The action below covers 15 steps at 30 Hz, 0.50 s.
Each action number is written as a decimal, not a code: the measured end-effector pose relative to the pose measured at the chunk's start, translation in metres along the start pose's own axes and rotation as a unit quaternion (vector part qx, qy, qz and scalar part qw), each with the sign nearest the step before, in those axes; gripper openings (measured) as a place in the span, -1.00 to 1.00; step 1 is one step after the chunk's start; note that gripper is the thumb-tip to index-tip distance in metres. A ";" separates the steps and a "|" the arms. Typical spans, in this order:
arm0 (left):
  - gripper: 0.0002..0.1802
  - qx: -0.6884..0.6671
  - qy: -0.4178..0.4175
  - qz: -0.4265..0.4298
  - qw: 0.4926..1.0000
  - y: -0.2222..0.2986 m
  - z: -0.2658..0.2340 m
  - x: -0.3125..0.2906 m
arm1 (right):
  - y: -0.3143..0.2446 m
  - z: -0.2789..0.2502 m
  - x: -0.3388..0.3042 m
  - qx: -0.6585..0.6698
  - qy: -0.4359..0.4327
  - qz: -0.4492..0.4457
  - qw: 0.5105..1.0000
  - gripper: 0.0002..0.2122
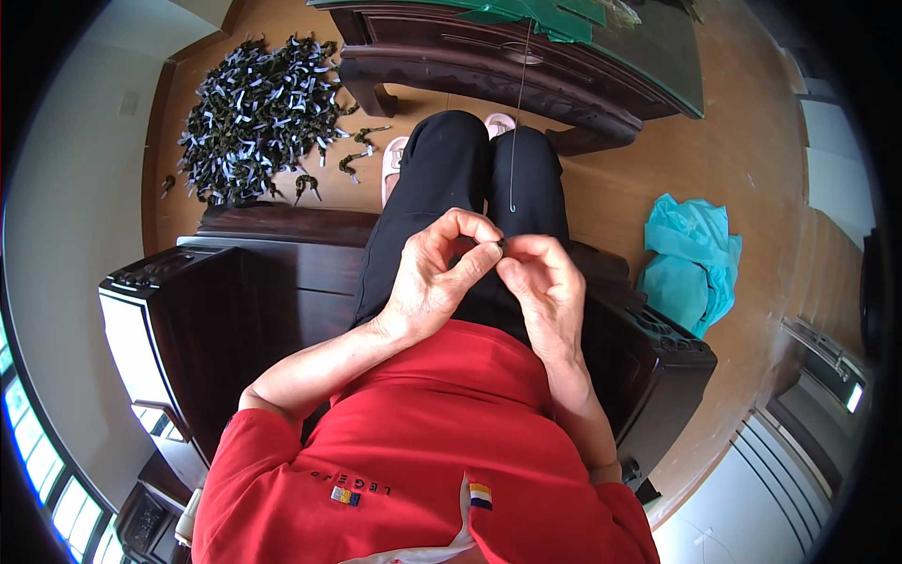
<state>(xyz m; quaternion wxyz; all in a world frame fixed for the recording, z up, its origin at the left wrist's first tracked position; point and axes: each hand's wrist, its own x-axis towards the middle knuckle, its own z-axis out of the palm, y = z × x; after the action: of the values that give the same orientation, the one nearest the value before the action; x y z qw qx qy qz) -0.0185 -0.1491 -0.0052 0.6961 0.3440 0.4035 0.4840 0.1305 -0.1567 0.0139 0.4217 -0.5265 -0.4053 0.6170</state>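
Observation:
Above my lap, my left hand (pixel 434 273) and my right hand (pixel 548 289) meet at the fingertips, both closed in a pinch. Between them shows a tiny dark piece (pixel 501 246), mostly covered by the fingers; its kind is too small to make out. Just beyond the fingers a thin wire with a hooked end (pixel 513 188) hangs down from the table edge, apart from both hands. On the floor to the far left lies a heap of short dark green cords with white strips (pixel 258 117).
I sit on a dark wooden armchair (pixel 272 277). Ahead stands a dark wooden table (pixel 451 56) with green material (pixel 564 21) over its edge. A few loose cords (pixel 349 167) lie beside the heap. A turquoise plastic bag (pixel 691 263) rests on the floor at right.

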 end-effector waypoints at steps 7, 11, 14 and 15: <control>-0.92 -0.015 0.012 -0.005 1.000 0.000 0.010 0.011 | 0.005 -0.006 0.018 0.041 0.021 -0.080 0.996 -0.96; -0.92 -0.009 0.030 -0.023 0.999 -0.005 0.011 0.016 | 0.011 -0.005 0.022 0.073 0.029 -0.067 0.995 -0.92; -0.92 0.005 0.040 -0.041 0.998 -0.010 0.008 0.021 | 0.011 -0.006 0.027 0.043 0.029 -0.077 0.996 -0.88; -0.92 0.005 0.044 -0.050 0.998 -0.012 0.007 0.022 | 0.008 -0.010 0.031 0.037 0.043 -0.038 0.998 -0.88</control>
<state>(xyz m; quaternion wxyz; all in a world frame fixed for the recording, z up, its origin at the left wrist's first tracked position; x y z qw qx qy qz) -0.0028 -0.1321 -0.0172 0.6997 0.3049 0.4527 0.4611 0.1367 -0.1291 -0.0048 0.4810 -0.5206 -0.3841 0.5917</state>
